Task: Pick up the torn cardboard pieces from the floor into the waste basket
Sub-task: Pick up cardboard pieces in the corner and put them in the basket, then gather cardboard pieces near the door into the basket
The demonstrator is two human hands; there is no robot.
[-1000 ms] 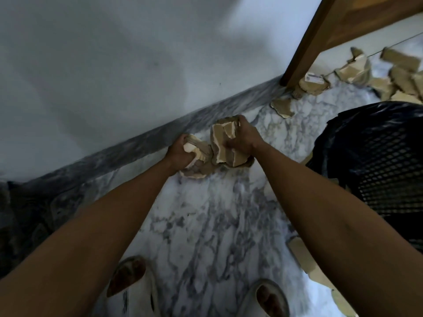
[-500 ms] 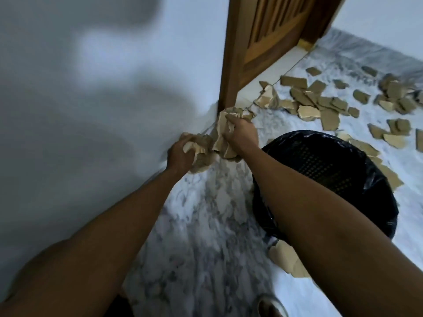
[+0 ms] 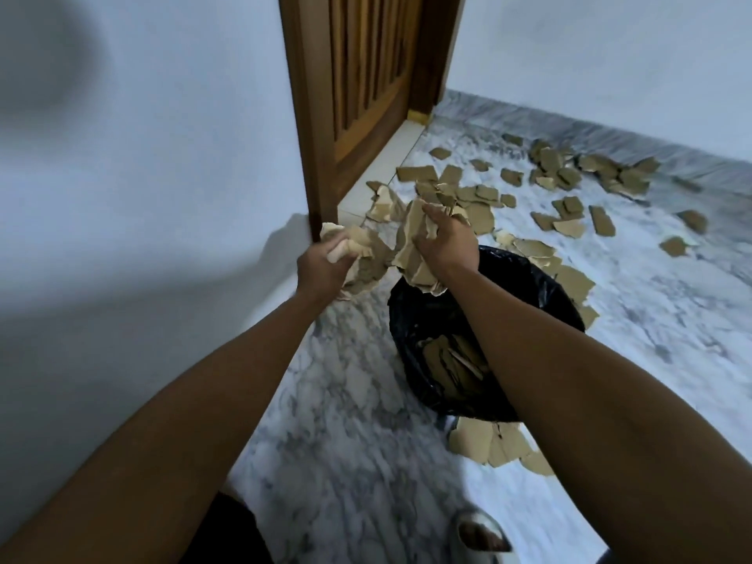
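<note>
Left hand (image 3: pixel 321 270), fingers clutching 1 cardboard bundle (image 3: pixel 362 258); right hand (image 3: pixel 443 246) gripping another wad (image 3: pixel 411 254), both bunched for carrying, near waste basket (image 3: pixel 411 319).

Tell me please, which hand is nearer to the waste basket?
The right hand. It holds cardboard pieces just above the far rim of the waste basket. The left hand grips its own bundle off to the basket's left, over the floor.

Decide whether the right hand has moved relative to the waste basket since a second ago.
Yes. The right hand, gripping a bunch of torn cardboard, now sits over the far rim of the waste basket; earlier it was down at the floor by the wall, left of the basket.
</note>
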